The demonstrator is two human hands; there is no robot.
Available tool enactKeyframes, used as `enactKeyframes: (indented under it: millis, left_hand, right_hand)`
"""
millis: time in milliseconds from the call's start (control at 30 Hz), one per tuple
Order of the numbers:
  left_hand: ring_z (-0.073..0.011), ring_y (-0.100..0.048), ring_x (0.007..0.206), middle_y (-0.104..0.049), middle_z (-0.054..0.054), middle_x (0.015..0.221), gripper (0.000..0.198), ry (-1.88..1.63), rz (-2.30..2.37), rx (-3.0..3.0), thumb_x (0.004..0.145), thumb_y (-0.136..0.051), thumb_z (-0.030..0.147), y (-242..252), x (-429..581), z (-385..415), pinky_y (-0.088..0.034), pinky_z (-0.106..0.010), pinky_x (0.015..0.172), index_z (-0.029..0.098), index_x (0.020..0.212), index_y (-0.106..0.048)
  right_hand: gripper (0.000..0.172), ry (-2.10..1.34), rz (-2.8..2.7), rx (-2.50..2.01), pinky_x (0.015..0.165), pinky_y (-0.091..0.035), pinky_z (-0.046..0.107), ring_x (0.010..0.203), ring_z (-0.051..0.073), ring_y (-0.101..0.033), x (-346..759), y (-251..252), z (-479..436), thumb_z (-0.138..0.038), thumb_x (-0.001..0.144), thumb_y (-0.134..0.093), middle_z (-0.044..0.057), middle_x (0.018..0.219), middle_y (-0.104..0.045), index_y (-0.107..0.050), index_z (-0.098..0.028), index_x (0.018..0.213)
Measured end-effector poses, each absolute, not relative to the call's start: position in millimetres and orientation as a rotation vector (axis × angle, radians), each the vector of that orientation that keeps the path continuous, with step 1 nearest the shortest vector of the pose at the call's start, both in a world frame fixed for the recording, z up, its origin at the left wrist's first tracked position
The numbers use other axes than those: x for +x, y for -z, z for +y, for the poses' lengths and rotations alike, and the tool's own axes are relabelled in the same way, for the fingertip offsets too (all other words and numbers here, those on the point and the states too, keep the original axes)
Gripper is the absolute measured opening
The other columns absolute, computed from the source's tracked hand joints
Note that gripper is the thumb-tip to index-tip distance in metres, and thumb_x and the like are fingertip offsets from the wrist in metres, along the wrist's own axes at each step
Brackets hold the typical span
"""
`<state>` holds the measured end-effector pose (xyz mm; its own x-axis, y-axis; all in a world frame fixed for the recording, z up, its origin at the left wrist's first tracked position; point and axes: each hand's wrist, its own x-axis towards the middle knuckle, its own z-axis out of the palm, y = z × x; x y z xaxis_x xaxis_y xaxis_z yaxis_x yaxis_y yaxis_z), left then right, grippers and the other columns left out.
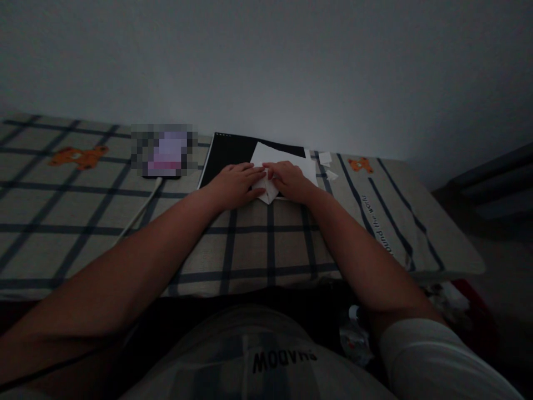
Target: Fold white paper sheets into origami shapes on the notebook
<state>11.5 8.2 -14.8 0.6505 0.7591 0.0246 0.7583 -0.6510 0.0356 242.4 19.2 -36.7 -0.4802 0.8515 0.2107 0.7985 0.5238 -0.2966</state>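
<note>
A small piece of folded white paper (268,194) with a pointed near end lies between my two hands, at the near edge of a black notebook (227,153). My left hand (237,186) rests on its left side, fingers stretched out over the paper and the thumb low beside it. From the right, my right hand (287,179) has its fingers bent around the paper's upper right part. The fingers hide much of the folds. Under and behind the hands, a larger white sheet (270,154) lies on the notebook.
A phone (169,153) with a blurred screen lies to the left, its white cable (139,214) running toward me. Small paper scraps (325,159) lie right of the notebook. A checked cloth (250,239) covers the table, which meets a wall (266,72). A plastic bottle (353,333) is below.
</note>
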Motion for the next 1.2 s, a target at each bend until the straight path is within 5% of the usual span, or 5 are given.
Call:
enactKeyframes:
  millis: [433,667,1200]
  left_hand:
    - [-0.0293,-0.036,0.168,-0.043,-0.007,0.180,0.064,-0.012,1.304,2.797,0.117,-0.043,0.048,11,13,7,-0.032,-0.050,0.133,0.025,0.176,-0.038]
    - [-0.0316,-0.037,0.168,-0.043,-0.010,0.180,0.062,-0.052,1.324,2.821,0.117,-0.043,0.047,15,12,4,-0.032,-0.051,0.134,0.023,0.174,-0.042]
    - [-0.0321,-0.040,0.167,-0.043,-0.014,0.180,0.064,-0.102,1.291,2.813,0.115,-0.047,0.051,15,10,5,-0.035,-0.051,0.133,0.022,0.171,-0.047]
  right_hand:
    - [0.065,-0.232,-2.434,-1.523,0.116,-0.043,0.062,0.144,0.039,-0.052,233,35,23,-0.021,0.101,-0.042,0.019,0.151,-0.068,-0.052,-0.021,0.165]
    - [0.045,-0.288,-2.349,-1.420,0.117,-0.046,0.060,0.141,0.036,-0.058,240,36,23,-0.017,0.091,-0.047,0.015,0.151,-0.070,-0.066,-0.021,0.131]
    - [0.021,-0.297,-2.375,-1.311,0.117,-0.050,0.056,0.135,0.033,-0.065,253,30,19,-0.026,0.095,-0.061,0.012,0.140,-0.077,-0.070,-0.025,0.114]
